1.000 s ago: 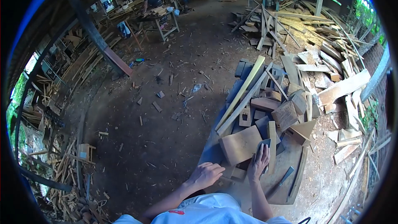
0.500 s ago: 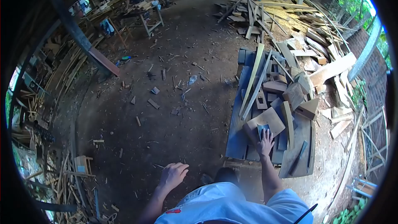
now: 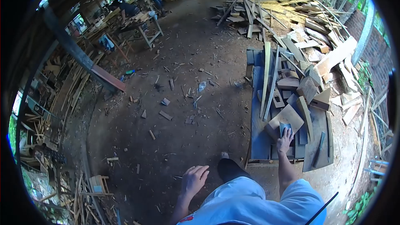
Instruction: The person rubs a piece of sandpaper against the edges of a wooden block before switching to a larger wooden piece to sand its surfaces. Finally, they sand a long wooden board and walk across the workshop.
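Note:
My right hand (image 3: pixel 285 141) is on a small blue-grey sheet (image 3: pixel 285 127) that looks like sandpaper. Its fingers press the sheet's edge against the top of a broad, pale wooden block (image 3: pixel 295 118). That block rests on a low, dark bench (image 3: pixel 259 150) among several other wooden pieces. A curved wooden strip (image 3: pixel 306 118) lies just right of the block. Farther right on the bench is a long, narrow, dark tool (image 3: pixel 319 150) I cannot identify. My left hand (image 3: pixel 194 179) hangs over the dirt floor beside my leg, fingers loosely extended, with nothing in it.
Long thin strips (image 3: pixel 266 79) run along the bench. Behind it rises a large heap of offcuts (image 3: pixel 308 37). Wood scraps (image 3: pixel 166 115) litter the floor. A slanted post (image 3: pixel 79 56) stands at left, and a person (image 3: pixel 127 9) is by a far worktable (image 3: pixel 141 18).
The whole view has shifted, so the bench appears farther right. My right hand remains on the sheet and block. My left hand sits farther right in view, still without anything in it.

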`<state>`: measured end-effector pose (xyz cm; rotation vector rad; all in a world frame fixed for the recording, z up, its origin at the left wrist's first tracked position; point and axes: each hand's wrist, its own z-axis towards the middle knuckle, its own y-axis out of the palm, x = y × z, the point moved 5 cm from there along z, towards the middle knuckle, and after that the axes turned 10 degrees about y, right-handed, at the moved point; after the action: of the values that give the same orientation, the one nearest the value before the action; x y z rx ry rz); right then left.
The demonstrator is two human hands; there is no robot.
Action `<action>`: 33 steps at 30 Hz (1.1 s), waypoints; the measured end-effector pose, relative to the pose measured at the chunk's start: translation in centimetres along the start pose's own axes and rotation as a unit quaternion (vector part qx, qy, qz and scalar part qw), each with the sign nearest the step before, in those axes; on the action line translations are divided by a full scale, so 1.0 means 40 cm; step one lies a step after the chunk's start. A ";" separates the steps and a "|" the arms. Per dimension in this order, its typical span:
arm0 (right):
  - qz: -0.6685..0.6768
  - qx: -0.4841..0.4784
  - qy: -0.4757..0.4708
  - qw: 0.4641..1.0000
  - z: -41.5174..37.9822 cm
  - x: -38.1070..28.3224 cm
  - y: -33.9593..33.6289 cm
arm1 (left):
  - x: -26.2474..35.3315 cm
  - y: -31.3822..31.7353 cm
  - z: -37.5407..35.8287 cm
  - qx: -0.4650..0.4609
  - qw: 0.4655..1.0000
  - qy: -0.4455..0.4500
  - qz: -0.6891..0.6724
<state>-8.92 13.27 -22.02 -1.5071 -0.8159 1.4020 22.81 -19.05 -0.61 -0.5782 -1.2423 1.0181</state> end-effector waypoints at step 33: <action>0.020 0.057 0.403 0.913 0.031 -0.146 -0.102 | -0.234 0.148 0.855 -0.340 0.874 0.322 -0.129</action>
<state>-10.53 9.72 -15.93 -1.8003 -0.1798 0.7043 -11.48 -29.83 -0.94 -1.1504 -1.0022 0.0866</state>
